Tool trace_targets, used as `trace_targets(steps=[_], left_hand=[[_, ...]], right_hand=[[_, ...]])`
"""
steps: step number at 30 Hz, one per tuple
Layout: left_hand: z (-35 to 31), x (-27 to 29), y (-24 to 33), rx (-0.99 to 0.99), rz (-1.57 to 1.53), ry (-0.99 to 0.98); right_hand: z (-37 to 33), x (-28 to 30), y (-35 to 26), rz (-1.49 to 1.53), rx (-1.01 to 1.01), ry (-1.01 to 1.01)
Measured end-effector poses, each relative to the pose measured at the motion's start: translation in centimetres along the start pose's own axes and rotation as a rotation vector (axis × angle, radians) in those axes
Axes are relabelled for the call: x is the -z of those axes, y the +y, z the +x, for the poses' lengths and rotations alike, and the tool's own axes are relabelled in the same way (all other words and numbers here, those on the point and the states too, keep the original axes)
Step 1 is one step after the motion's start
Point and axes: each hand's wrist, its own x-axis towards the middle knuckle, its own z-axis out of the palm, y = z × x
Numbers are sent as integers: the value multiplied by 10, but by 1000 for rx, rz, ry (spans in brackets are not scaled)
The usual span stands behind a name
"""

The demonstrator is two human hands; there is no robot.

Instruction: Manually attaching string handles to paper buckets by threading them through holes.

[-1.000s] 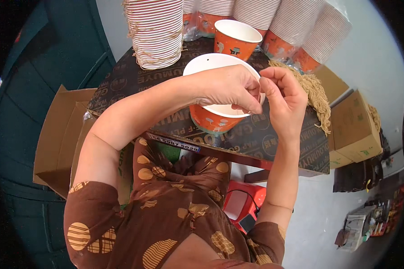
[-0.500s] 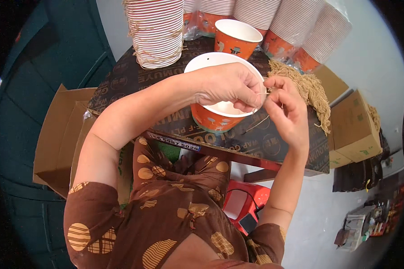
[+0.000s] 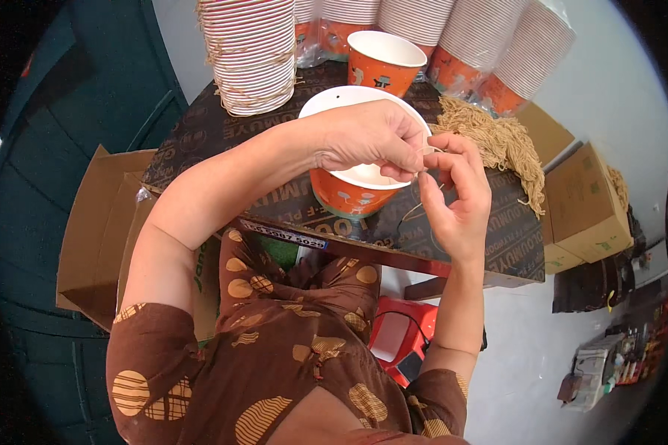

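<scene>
An orange paper bucket (image 3: 347, 197) with a white inside and a small dark hole near its rim stands on the dark printed tabletop. My left hand (image 3: 375, 139) reaches across its mouth, thumb and fingers pinched on a thin tan string (image 3: 410, 211) at the right rim. Fingertip to fingertip with it, my right hand (image 3: 459, 185) has its fingers curled about the same string. One loose end curves down over the table below the hands. The exact spot where the string meets the bucket is hidden behind the fingers.
Behind stands a second orange bucket (image 3: 386, 63). A tall stack of buckets with strings (image 3: 249, 63) is at the back left, wrapped stacks (image 3: 479, 37) behind. A heap of tan strings (image 3: 490, 137) lies right. Cardboard boxes (image 3: 590, 200) flank the table; a red stool (image 3: 393, 334) is below.
My right hand has shifted slightly left, closer to my left hand, and its fingers have changed their hold around the string. The loose end now hangs in a curve. The bucket stays in place.
</scene>
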Motion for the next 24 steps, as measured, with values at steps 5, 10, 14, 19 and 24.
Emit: trace_targets(steps=[5, 10, 14, 19, 24], left_hand=[[-1, 0, 0, 7, 18, 8], [-1, 0, 2, 23, 19, -4], [1, 2, -2, 13, 32, 2], [2, 0, -2, 28, 17, 45], [1, 1, -1, 27, 32, 50]], right_hand=[[-1, -6, 0, 43, -14, 42], [-4, -9, -4, -26, 5, 87], [-6, -14, -8, -70, 74, 123], [-9, -18, -8, -134, 129, 139], [-13, -22, -11, -139, 130, 145]])
